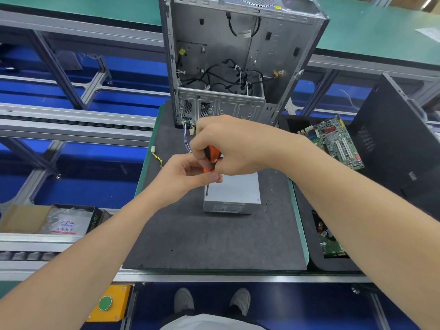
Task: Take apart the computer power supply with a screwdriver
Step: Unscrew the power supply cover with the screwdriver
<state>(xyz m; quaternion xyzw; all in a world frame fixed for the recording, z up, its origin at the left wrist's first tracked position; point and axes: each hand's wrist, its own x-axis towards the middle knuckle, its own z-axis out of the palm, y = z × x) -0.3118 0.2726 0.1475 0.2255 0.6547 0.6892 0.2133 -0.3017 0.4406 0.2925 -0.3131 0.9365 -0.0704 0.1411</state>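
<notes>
From the head camera, looking down: the power supply, a plain grey metal box, lies flat on a dark grey mat that covers the bench. It is near the middle of the mat, and its labelled end faces the person.

Both hands meet just above its near left corner. The right hand comes in from the right, and its grip is closed tight round the orange and black handle of a screwdriver, fingers wrapped over the top of it. The left hand comes up from the lower left. Its thumb and curled fingers pinch the bottom of the handle, where the metal shaft starts. The screwdriver stands nearly upright, with its tip down on the top face of the power supply close to the left edge.

Behind the hands an open computer case stands at the far end of the mat, black cables hanging loose inside it. A green circuit board lies to the right, beside a black panel. At the lower left are a cardboard box holding a plastic bag, and a green button on a yellow plate. The person's shoes show below the bench edge.
</notes>
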